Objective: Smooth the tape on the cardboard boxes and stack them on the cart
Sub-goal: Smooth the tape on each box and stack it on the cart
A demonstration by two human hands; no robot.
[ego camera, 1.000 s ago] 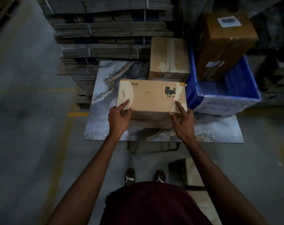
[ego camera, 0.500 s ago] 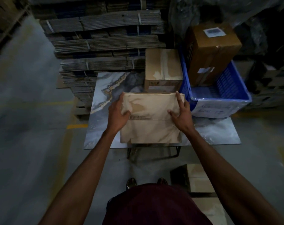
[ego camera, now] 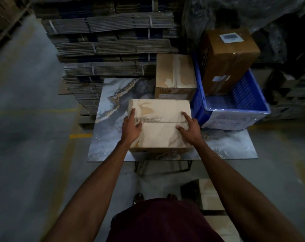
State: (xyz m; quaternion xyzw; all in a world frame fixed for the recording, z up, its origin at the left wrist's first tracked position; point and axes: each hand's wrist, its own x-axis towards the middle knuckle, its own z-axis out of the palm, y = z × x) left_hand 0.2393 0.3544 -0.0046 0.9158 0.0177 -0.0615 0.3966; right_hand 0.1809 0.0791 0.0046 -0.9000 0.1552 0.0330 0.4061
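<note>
Both our hands lie flat and open on the taped box (ego camera: 159,126), gripping nothing: left hand (ego camera: 130,129) at its left edge, right hand (ego camera: 189,127) towards the right. A second ago we held it tilted, printed side up; now the seam faces us and it rests near the front edge of the marble-topped table (ego camera: 110,137), so smoothing the tape (ego camera: 165,131) can begin, stacking later

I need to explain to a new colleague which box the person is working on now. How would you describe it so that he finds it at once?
Find the marble-patterned tabletop beside the blue plastic crate. The box being handled lies at its near edge, with the left hand and right hand resting on top. Unlike the brown box behind it, it is paler and shows a corrugated edge along its middle seam.
</note>
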